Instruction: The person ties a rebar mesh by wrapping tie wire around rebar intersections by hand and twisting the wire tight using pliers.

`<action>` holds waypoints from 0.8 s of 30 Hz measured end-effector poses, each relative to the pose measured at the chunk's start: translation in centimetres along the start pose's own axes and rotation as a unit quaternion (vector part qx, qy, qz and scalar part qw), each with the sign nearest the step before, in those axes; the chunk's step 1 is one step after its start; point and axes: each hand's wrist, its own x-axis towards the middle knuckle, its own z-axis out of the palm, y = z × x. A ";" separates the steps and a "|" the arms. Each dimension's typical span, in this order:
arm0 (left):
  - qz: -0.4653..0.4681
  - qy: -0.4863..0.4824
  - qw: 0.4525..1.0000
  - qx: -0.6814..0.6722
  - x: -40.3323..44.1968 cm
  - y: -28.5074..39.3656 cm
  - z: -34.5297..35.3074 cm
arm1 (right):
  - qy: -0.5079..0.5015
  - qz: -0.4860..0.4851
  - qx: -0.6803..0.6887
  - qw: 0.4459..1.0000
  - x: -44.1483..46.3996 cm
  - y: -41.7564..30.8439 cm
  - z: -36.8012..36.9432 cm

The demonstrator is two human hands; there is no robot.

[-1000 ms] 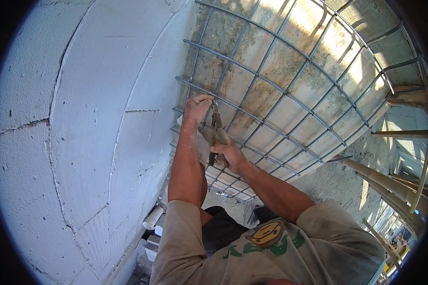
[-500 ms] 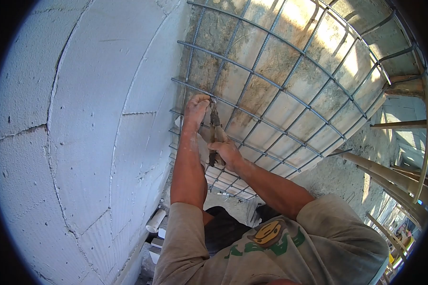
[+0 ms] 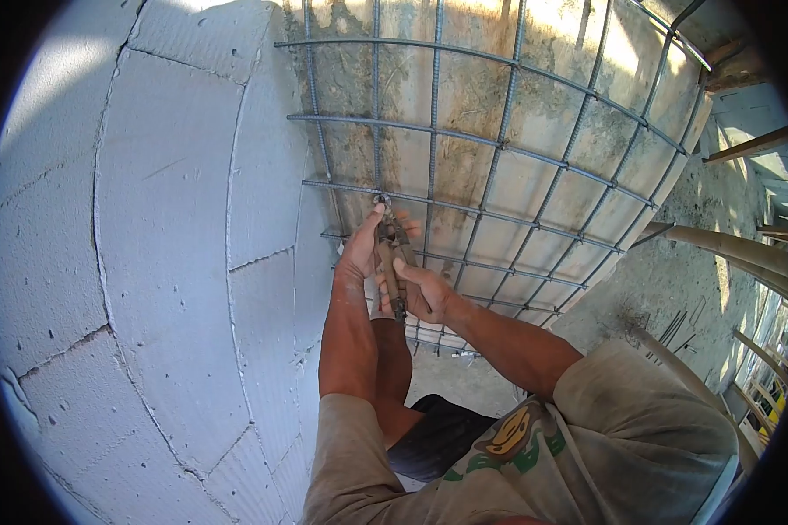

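My right hand (image 3: 425, 289) is closed round the worn, dirt-coated handles of a pair of pliers (image 3: 389, 254). The tool points up, its jaws at a crossing of steel rebars (image 3: 379, 192) near the left edge of the rebar mesh (image 3: 499, 143). Around the upper part of the pliers is my left hand (image 3: 357, 252), thumb beside the jaws and fingertips showing on the far side. Whether a tie wire sits in the jaws is too small to tell.
A pale block wall (image 3: 175, 201) rises close on the left. Behind the mesh is a stained panel (image 3: 464, 87). Wooden poles (image 3: 718, 245) stand at right over a rough grey floor (image 3: 587, 324), where thin rods (image 3: 674, 328) lie.
My left hand has shifted from beside the rebar crossing down onto the pliers' upper part. The right hand still grips the handles. The camera view has turned, so the mesh appears shifted.
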 end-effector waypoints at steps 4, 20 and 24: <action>0.036 0.023 0.999 -0.014 0.5 -0.7 0.5 | 0.000 0.060 0.034 0.998 0.6 1.2 -0.9; 0.078 0.246 0.956 0.137 2.3 -2.0 2.6 | 0.296 -0.037 -0.464 0.835 -4.3 -0.5 4.0; 0.089 0.372 0.824 0.418 3.8 -3.2 1.7 | 0.388 -0.124 -0.580 0.705 -0.4 4.0 0.6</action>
